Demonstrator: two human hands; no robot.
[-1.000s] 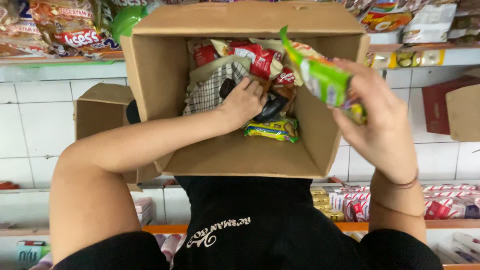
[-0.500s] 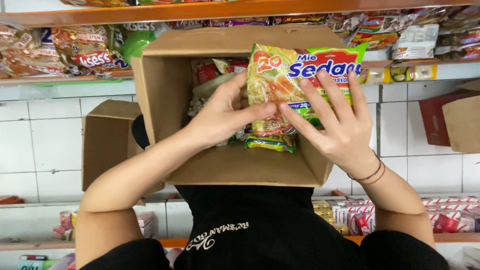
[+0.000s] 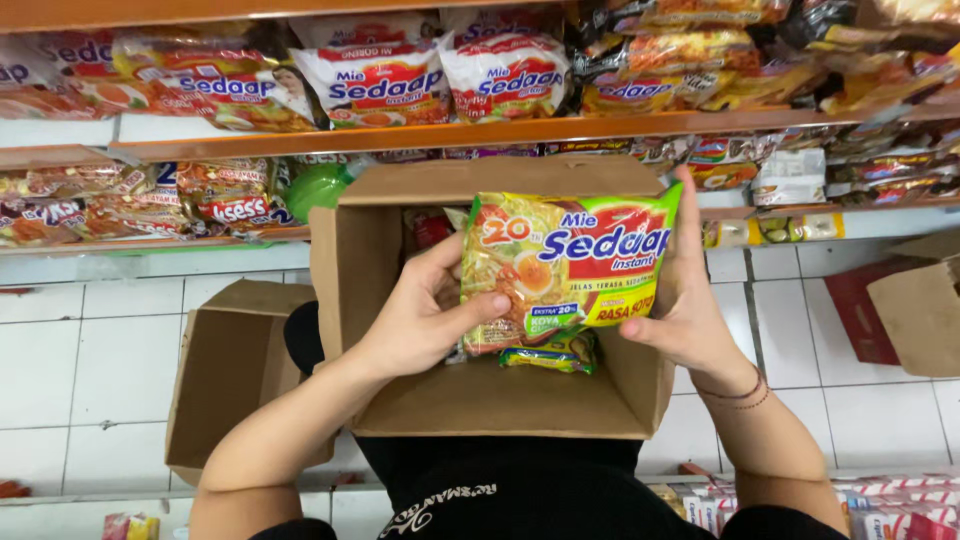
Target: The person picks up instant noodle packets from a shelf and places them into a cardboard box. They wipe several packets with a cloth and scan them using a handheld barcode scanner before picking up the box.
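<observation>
I hold a green and yellow instant noodle packet (image 3: 566, 265) flat, face up, over an open cardboard box (image 3: 410, 400) that rests on my lap. My left hand (image 3: 425, 315) grips the packet's left edge with the thumb on top. My right hand (image 3: 690, 300) grips its right edge, fingers reaching up behind it. Inside the box, under the held packet, more noodle packets (image 3: 548, 354) lie in a pile, mostly hidden.
A smaller open cardboard box (image 3: 225, 370) sits to my left on the white tiled floor (image 3: 90, 360). Shelves (image 3: 470, 130) ahead carry rows of noodle packets. Another cardboard box (image 3: 920, 305) stands at the right. More packets lie on a low shelf at bottom right (image 3: 890, 505).
One second ago my right hand held the packet edge-on at the right while my left hand reached into the box. Now both hands hold it flat and face up over the box.
</observation>
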